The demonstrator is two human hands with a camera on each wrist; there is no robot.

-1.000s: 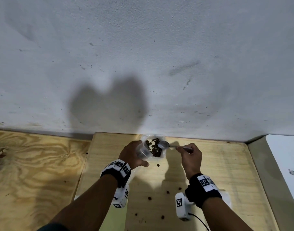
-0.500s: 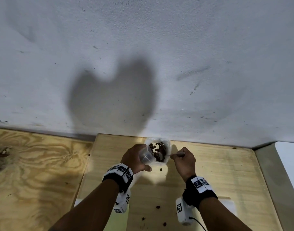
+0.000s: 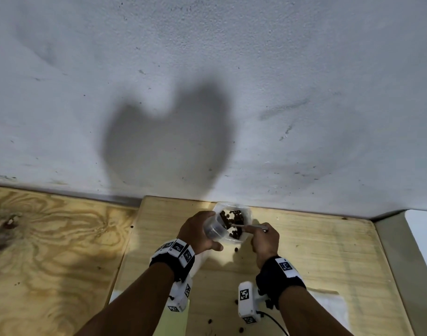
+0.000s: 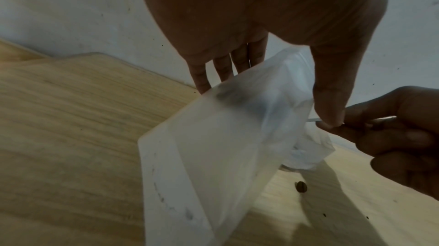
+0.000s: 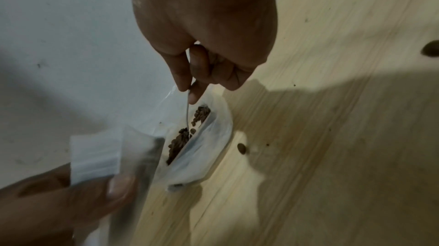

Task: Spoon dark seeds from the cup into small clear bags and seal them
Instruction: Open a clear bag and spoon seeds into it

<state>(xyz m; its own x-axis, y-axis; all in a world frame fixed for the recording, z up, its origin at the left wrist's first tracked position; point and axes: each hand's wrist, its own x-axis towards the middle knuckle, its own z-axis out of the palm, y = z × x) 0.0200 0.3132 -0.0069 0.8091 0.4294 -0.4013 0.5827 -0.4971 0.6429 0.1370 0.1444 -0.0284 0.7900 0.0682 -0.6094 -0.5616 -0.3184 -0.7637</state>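
A translucent cup [image 3: 246, 214] of dark seeds [image 3: 234, 215] stands at the far edge of the pale wooden board [image 3: 316, 251], close to the wall. My left hand [image 3: 196, 230] grips a small clear bag [image 3: 213, 230] just left of the cup; the bag [image 4: 213, 156] hangs from thumb and fingers. My right hand [image 3: 264, 238] pinches the handle of a metal spoon [image 3: 252, 226]. In the right wrist view the spoon [image 5: 187, 113] dips into the seeds [image 5: 180, 140], its bowl hidden among them, with the bag [image 5: 99, 156] at the lower left.
Loose seeds lie on the board: one [image 3: 236, 249] by the cup and others [image 3: 241, 329] near me. A white wall [image 3: 207, 93] rises right behind the cup. A darker plywood top [image 3: 50, 238] adjoins on the left. Flat white sheets [image 3: 328, 299] lie near my right forearm.
The spoon's bowl, which hovered over the cup's right rim, has gone down into the seeds. The left hand still holds the bag beside the cup.
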